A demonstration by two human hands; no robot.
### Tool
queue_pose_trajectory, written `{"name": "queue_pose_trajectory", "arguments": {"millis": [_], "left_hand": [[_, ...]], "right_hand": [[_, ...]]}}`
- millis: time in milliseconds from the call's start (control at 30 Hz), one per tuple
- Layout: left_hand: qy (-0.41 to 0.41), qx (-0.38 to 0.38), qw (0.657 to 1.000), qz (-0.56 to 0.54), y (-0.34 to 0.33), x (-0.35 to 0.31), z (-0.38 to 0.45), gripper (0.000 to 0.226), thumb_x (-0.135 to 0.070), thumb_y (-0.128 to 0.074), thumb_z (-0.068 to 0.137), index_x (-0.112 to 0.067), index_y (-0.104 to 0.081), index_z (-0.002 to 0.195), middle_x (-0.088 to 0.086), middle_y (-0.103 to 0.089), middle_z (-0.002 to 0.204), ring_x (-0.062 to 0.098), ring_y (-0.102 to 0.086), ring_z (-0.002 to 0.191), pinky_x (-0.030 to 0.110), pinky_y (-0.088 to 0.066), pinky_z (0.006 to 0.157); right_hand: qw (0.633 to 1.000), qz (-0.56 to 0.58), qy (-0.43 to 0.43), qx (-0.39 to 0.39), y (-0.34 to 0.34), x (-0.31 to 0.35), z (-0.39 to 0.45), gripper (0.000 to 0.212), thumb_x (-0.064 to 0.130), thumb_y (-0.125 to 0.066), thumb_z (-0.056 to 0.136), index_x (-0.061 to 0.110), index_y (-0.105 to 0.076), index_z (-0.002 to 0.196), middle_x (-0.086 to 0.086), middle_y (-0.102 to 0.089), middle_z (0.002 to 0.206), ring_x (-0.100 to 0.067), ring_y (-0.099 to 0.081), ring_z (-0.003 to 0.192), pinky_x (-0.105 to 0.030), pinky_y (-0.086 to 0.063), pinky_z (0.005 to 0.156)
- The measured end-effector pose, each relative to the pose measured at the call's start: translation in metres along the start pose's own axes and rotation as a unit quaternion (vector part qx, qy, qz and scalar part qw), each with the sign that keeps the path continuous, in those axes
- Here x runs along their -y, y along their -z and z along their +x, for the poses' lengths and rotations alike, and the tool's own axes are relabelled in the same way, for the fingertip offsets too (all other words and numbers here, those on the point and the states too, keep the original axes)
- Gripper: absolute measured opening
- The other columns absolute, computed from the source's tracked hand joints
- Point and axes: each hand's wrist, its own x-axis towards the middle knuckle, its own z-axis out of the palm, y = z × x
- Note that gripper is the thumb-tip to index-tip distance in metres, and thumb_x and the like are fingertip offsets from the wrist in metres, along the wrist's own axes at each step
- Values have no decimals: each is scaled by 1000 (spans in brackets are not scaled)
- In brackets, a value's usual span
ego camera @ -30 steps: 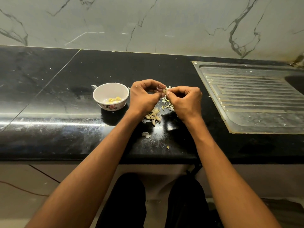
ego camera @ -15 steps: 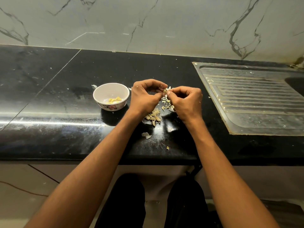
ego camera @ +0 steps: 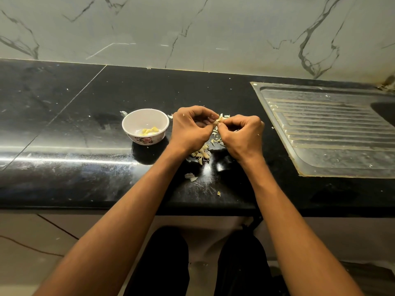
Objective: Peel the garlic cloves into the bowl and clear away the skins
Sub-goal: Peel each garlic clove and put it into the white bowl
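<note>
1. Left hand (ego camera: pixel 191 129) and right hand (ego camera: pixel 242 135) meet above the glossy black stone tabletop (ego camera: pixel 85 116), knuckles up, fingers curled inward
2. Small pale garlic clove with papery skin (ego camera: pixel 219 120) sits right where the two hands' fingertips meet, pinched from both sides; left fingers (ego camera: pixel 210 119) clamp it from the left, right fingers (ego camera: pixel 224 124) from the right
3. Clove is held clear of the tabletop, above the skin litter; how much skin is left on it is too small to tell
4. Small white ceramic bowl with a floral band (ego camera: pixel 145 127) stands just left of the left hand, not touching it; a few yellowish peeled garlic cloves (ego camera: pixel 150 130) lie at its bottom
5. Pile of unpeeled garlic cloves (ego camera: pixel 202 154) lies on the tabletop under and between the wrists
6. Loose papery garlic skins (ego camera: pixel 215 137) are scattered beneath the hands, a couple more flakes (ego camera: pixel 190 176) nearer the front edge
7. Ribbed steel sink drainboard (ego camera: pixel 333 133) lies well to the right
</note>
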Motion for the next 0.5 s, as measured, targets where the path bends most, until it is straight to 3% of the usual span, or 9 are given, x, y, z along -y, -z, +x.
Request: {"name": "queue_pose_trajectory", "arguments": {"millis": [133, 500], "left_hand": [[-24, -2, 999, 25, 0, -1, -1, 18, 5, -78, 79, -9, -81, 89, 2, -77, 82, 16, -74, 72, 27, -62, 68], [-32, 5, 999, 37, -2, -2, -2, 21, 9, -73, 76, -7, -81, 87, 4, -76, 80, 19, -73, 69, 20, -58, 64]], "right_hand": [[1000, -18, 18, 0, 0, 1, -1, 9, 9, -76, 76, 14, -83, 79, 6, -73, 69, -7, -70, 63, -18, -54, 60], [999, -27, 34, -9, 0, -1, 0, 6, 11, -76, 72, 13, -81, 71, 5, -72, 65, -9, -68, 58, -23, -55, 56]]}}
